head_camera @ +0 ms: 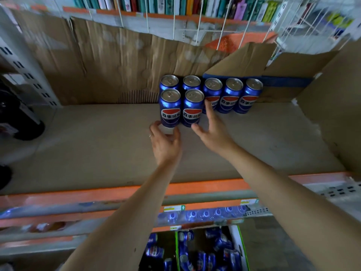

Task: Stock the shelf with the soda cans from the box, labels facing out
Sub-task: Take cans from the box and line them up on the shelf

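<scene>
Head view: both hands (166,142) (212,130) at front cans (181,108), labels out.

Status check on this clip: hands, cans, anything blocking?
Left hand and right hand open at front cans. Seven on shelf, labels out. More in box. Nothing blocking.

The two back cans (191,82) at 12 o'clock hide behind the front cans (180,107), so their labels can't be seen. The box (240,249) at 6 o'clock is cut off by the bottom edge. The books (175,4) up top are too blurry to read.
</scene>
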